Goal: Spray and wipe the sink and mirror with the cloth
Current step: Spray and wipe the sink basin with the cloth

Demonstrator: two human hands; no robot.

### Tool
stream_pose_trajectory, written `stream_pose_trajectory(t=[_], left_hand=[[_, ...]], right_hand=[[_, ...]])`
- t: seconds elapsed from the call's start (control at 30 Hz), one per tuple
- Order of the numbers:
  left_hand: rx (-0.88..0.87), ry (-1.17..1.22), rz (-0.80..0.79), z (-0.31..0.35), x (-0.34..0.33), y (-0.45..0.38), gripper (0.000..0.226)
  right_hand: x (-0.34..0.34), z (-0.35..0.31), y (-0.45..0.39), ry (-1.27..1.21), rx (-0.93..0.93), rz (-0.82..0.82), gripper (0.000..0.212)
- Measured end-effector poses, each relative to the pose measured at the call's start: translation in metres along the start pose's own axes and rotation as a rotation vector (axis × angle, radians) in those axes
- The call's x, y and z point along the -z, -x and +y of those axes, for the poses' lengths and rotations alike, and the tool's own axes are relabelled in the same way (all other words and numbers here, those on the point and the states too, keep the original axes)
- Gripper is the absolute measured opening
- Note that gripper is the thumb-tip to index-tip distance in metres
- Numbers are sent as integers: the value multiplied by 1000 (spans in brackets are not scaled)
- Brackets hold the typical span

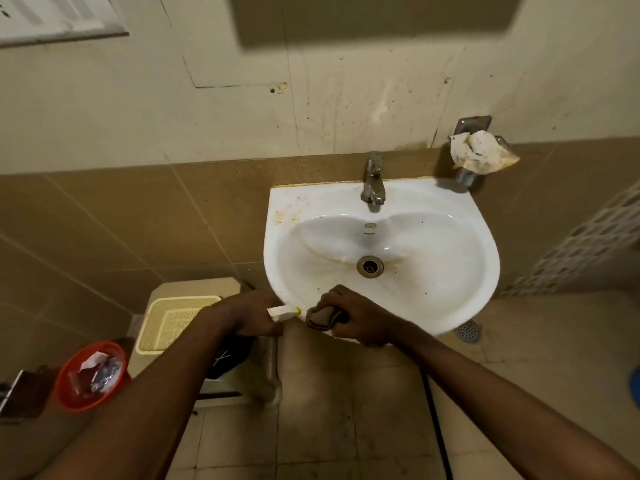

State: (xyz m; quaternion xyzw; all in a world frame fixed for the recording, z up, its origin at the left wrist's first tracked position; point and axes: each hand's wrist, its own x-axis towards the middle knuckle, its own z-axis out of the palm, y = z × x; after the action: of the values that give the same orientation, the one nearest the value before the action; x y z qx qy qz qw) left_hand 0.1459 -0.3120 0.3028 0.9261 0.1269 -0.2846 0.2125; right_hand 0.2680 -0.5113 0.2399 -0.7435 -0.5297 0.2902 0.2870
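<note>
White porcelain fills the middle of our view: the sink point(381, 251) hangs on the tiled wall, tap point(373, 180) at the back, drain point(370, 266) at the low point, brown staining fanned around it and on the back left corner. We hold both hands at the near rim, which we judge keeps spray and wipe close together over the dirty bowl. Our left hand point(252, 315) is curled around a spray bottle point(282, 311); only its pale head shows, its long axis lying nearly level, the yellow-tipped nozzle pointing right toward the rim and the cloth. Our right hand point(353, 318) is clenched around the bunched grey-brown cloth point(323, 317), which touches the near rim just beside the nozzle. The mirror point(377, 19) sits on the wall above, only its lower part in view, well apart from both hands. We judge the sink is being tackled first.
</note>
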Motion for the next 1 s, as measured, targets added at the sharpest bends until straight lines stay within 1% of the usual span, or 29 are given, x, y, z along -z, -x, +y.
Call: stream_pose_trajectory(t=[0.1, 0.13, 0.2, 0.23, 0.3, 0.37, 0.43, 0.47, 0.5, 0.53, 0.57, 0.6, 0.63, 0.67, 0.7, 0.73, 0.77, 0.87, 0.93, 0.97, 1.0], left_hand=[[-9, 64, -5, -12, 11, -6, 36], [-7, 78, -15, -15, 15, -8, 30], [-6, 65, -35, -25, 20, -11, 4], [-1, 68, -34, -30, 23, -13, 18], [-14, 92, -15, -42, 31, -14, 34], [-28, 87, -21, -48, 37, -16, 38], [-2, 51, -54, -50, 41, -16, 41], [0, 42, -69, -52, 43, -17, 41], [4, 45, -65, -53, 44, -19, 33], [7, 37, -64, -55, 47, -20, 17], [2, 43, -68, -57, 48, -21, 12], [2, 43, -71, -60, 50, -24, 19], [-1, 46, -78, -62, 52, -27, 19], [-19, 22, -85, -63, 54, -30, 11], [-24, 16, -95, -64, 57, -29, 13], [-23, 1, -97, -65, 59, -29, 24], [-27, 2, -80, -69, 61, -31, 30], [-41, 56, -26, -79, 67, -39, 33], [-40, 106, -5, -81, 75, -42, 34], [-23, 149, 5, -83, 78, -44, 25], [-17, 161, 17, -83, 84, -44, 9]], right_hand=[[12, 17, 30, 24, -29, -14, 51], [13, 24, 41, 58, -43, -1, 50], [10, 27, 50, 126, -45, 50, 50], [4, 24, 44, 149, -30, 77, 49], [-13, 12, 15, 173, 58, 126, 46], [-26, -6, -24, 177, 120, 153, 44], [-28, -20, -53, 93, 82, 157, 50], [-26, -22, -58, 59, 49, 147, 54], [-25, -21, -54, 46, 31, 138, 57], [-23, -18, -45, 51, 31, 135, 58], [-22, -13, -33, 62, 32, 140, 56], [-20, -9, -20, 82, 27, 142, 54], [-20, -6, -8, 109, 13, 143, 51], [-20, -5, 0, 138, -1, 151, 50], [-20, -4, 3, 164, -7, 170, 49], [-22, -6, 3, 183, 1, 190, 48], [-23, -9, -2, 200, 19, 211, 47], [-38, -19, -32, 267, 89, 268, 41], [-47, -25, -73, 226, 63, 339, 36], [-48, -28, -98, 185, 24, 381, 35], [-46, -34, -123, 147, -23, 420, 36]])
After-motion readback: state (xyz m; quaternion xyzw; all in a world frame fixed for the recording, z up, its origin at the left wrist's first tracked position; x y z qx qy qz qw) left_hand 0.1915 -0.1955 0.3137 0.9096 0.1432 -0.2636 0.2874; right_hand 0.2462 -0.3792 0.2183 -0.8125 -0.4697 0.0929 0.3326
